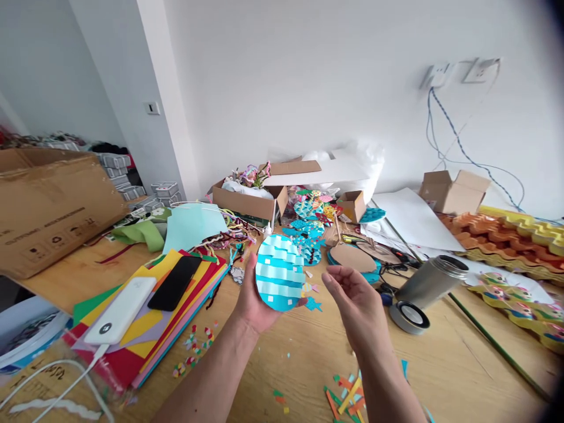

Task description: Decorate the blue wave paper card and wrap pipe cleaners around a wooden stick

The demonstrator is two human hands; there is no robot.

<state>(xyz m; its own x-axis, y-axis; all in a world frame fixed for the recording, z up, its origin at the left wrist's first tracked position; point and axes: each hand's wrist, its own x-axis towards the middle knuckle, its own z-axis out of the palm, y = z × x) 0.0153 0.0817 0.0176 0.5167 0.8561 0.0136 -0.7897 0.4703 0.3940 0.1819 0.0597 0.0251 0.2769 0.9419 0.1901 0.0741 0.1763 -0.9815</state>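
Observation:
My left hand (252, 302) holds up a blue oval paper disc (279, 288), its fingers behind and its thumb along the left edge. Pale blue wavy paper strips cross the disc, and several small white squares sit between them. To the right of the disc, apart from it, is my right hand (359, 302). Its thumb and fingers are curled together in a pinch; anything between them is too small to make out. Small paper fish cutouts (314, 304) lie on the table between the hands. Behind the disc are more decorated blue paper pieces (308, 229).
Left are stacked coloured sheets (145, 329) bearing a black phone (175, 283) and a white power bank (121, 310). Right stand a metal flask (429, 282), its lid (409, 317) and egg trays (497, 241). Paper strips (346, 396) lie in front; a cardboard box (57, 205) is far left.

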